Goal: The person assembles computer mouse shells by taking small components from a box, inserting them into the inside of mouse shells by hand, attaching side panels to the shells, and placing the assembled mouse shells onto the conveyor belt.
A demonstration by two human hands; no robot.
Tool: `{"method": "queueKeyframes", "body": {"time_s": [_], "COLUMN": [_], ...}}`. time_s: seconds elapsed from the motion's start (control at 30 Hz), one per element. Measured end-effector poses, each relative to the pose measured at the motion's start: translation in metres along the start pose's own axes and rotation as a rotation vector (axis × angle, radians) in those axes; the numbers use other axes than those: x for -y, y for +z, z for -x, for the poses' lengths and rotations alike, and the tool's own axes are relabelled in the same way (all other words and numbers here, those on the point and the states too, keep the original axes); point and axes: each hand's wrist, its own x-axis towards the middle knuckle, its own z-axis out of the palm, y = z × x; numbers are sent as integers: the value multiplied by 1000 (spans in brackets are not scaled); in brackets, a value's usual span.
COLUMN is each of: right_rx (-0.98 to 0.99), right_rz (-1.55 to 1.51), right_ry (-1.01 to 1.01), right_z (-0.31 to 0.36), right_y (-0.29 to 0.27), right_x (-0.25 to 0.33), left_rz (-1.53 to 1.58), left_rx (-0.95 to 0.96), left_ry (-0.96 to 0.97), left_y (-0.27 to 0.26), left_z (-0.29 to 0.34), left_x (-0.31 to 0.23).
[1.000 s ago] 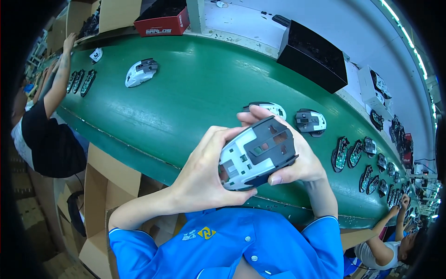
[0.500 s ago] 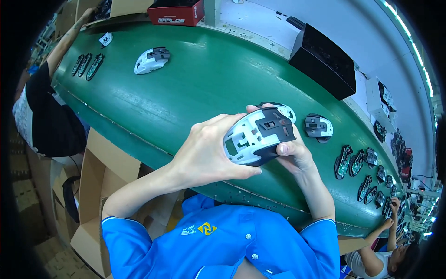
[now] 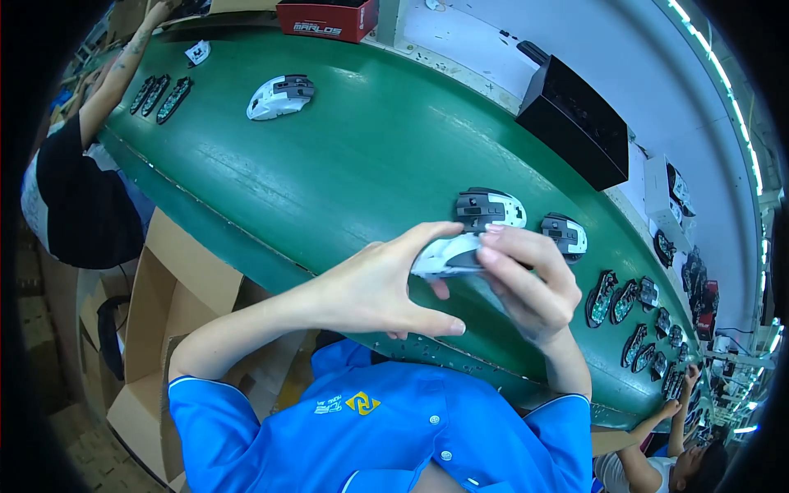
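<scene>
My right hand (image 3: pixel 534 287) grips a white and dark-grey computer mouse shell (image 3: pixel 446 256) between thumb and fingers, tilted so its side shows above the green table. At the shell's left end is my left hand (image 3: pixel 370 283), its thumb stretched out below and apart from the shell. The left index finger runs along the upper edge, and another fingertip shows beneath; whether they press on it is hard to tell. Just beyond the hands lies a grey and white mouse (image 3: pixel 491 208), with a similar mouse (image 3: pixel 565 237) to its right.
Another mouse shell (image 3: pixel 281 97) lies far left, near several green circuit-board pieces (image 3: pixel 173 100). More board pieces (image 3: pixel 602 299) lie at right. A black box (image 3: pixel 574 123) and a red box (image 3: pixel 329 20) stand along the back. Cardboard boxes (image 3: pixel 185 287) stand lower left. Co-workers sit at both sides.
The shell has been tipped from showing its top to showing its side. My right hand has come over its right end, and the left thumb has moved away. The mouse behind is now uncovered.
</scene>
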Motion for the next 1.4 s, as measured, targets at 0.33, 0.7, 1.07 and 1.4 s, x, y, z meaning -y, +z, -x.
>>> {"method": "queueKeyframes", "body": {"time_s": [0.33,0.7,1.07,1.4], "right_rx": [43,-60,-5,-84], "right_rz": [79,143,-841,-1155], "right_ry": [192,-85,831,1022], "right_z": [9,6,18,25], "right_y": [2,-2,-10,-16], "right_x": [8,1,-7,-12], "left_rz": [-334,-347,-861,-757], "left_rx": [-202,-267,-603,-508], "left_ry": [222,332,844,806], "left_y": [10,21,0,6], "left_z": [-12,-13,-19,-23], "left_x": [13,13,24,14]}}
